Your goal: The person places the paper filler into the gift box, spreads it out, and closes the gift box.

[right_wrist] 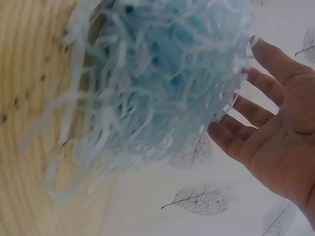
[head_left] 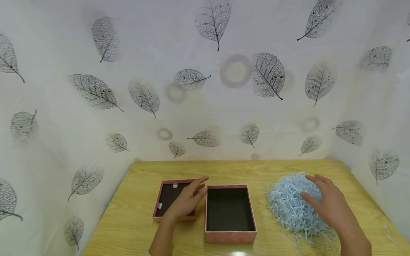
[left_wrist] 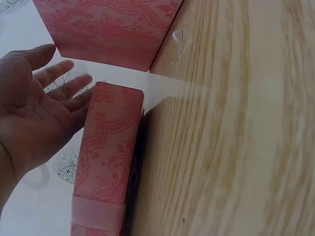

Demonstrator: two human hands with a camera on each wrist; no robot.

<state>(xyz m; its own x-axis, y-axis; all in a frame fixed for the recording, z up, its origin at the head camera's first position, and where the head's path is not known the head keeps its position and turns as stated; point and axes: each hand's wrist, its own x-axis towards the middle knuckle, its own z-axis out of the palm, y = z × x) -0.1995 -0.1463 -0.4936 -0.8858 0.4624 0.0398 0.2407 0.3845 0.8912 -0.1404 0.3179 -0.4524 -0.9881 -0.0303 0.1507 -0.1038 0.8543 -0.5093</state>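
Observation:
A pink patterned box with a black inside stands in the middle of the table. Left of it lies its shallow pink lid, black inside facing up, with small pale ribbon tabs. My left hand hovers over the lid's right side near the box, fingers spread and holding nothing. On the right is a heap of light blue shredded paper. My right hand is at the heap's right side, fingers loosely spread. In the right wrist view its fingertips are right at the paper strands.
The wooden table carries everything. Loose paper strands lie near its right edge, and a thin pale strand shows by the box in the left wrist view. A white leaf-print curtain hangs behind and along both sides.

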